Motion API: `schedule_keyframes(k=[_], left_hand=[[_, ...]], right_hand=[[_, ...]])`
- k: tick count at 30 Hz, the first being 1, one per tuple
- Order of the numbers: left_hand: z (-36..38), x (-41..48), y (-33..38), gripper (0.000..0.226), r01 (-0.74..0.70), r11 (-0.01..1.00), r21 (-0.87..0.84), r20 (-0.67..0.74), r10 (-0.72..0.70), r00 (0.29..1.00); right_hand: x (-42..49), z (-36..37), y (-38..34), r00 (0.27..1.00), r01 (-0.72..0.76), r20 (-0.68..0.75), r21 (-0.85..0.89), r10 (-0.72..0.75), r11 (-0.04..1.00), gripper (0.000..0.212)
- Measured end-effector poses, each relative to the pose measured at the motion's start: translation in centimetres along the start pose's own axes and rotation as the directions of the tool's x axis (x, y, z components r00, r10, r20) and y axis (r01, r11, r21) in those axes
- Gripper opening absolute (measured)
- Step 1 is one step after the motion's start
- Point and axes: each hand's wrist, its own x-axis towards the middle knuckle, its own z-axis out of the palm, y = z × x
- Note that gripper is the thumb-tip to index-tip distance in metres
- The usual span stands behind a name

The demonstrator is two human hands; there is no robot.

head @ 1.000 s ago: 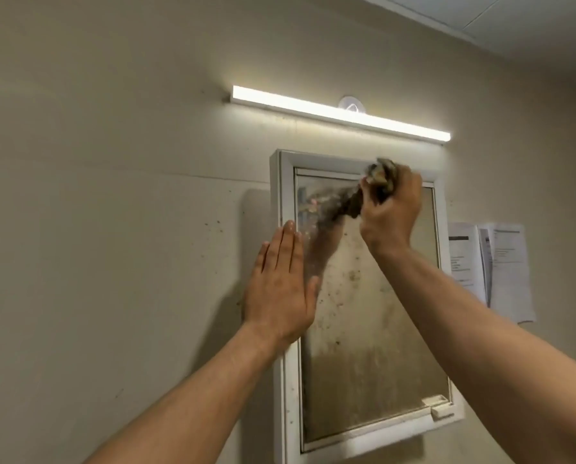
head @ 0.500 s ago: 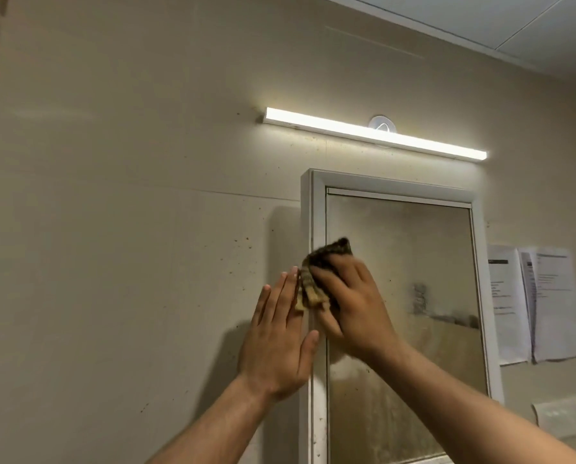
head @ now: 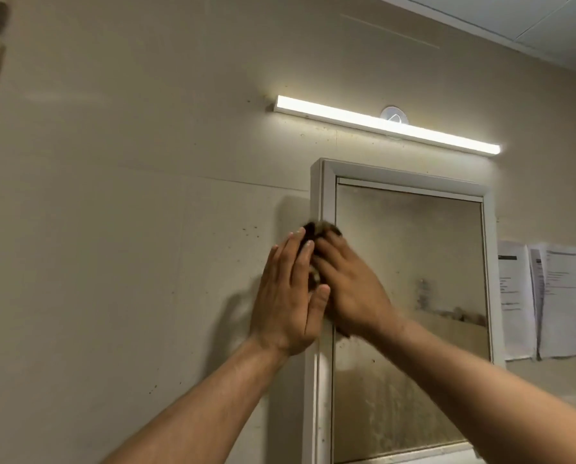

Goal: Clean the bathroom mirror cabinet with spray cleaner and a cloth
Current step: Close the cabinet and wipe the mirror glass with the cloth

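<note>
The mirror cabinet (head: pixel 410 182) hangs on the beige wall, with a white frame and a dull, smeared mirror. My right hand (head: pixel 350 289) presses a dark bunched cloth (head: pixel 316 229) against the cabinet's left frame edge, and the cloth shows only above and between the fingers. My left hand (head: pixel 288 296) lies flat with fingers together, against the cabinet's left side, touching the right hand. No spray bottle is in view.
A lit strip lamp (head: pixel 383 123) runs above the cabinet. Two printed paper sheets (head: pixel 544 299) are stuck to the wall on the right. The wall left of the cabinet has dark specks. The ceiling edge crosses the top right corner.
My right hand swept the cloth from the mirror's top right down and left to the left frame edge. My left hand stayed flat at the cabinet's left side. My view shifted left.
</note>
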Motion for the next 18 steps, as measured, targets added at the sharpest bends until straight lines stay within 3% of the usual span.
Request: schedule_keyframes(k=[5,7,9,13,16,18], left_hand=[[0.3,0.4,0.7,0.072,0.118,0.992,0.042,0.114,-0.122,0.986],[0.5,0.9,0.9,0.074,0.174,0.985,0.005,0.106,-0.174,0.979],[0.8,1.5,0.9,0.074,0.217,0.975,-0.039,0.082,-0.213,0.974],[1.3,2.9,0.9,0.074,0.217,0.972,-0.088,0.007,-0.218,0.976],[1.5,3.7,0.8,0.074,0.244,0.962,-0.122,-0.051,-0.252,0.966],[1.8,3.7,0.8,0.074,0.232,0.967,-0.104,-0.033,-0.237,0.971]], right_hand=[[-8.7,1.5,-1.6,0.978,0.180,0.095,0.051,-0.184,0.982,0.058],[-5.6,0.5,-0.4,0.988,0.124,0.085,0.057,-0.128,0.991,0.057],[-0.5,-1.0,1.0,0.998,-0.017,0.057,0.020,0.016,1.000,0.056],[6.2,-2.5,2.9,0.976,-0.218,-0.007,-0.015,0.218,0.976,0.061],[4.1,-0.9,0.9,0.957,-0.281,-0.061,0.030,0.282,0.959,0.065],[-1.0,0.8,-1.4,0.968,-0.241,-0.051,0.084,0.246,0.967,0.060]])
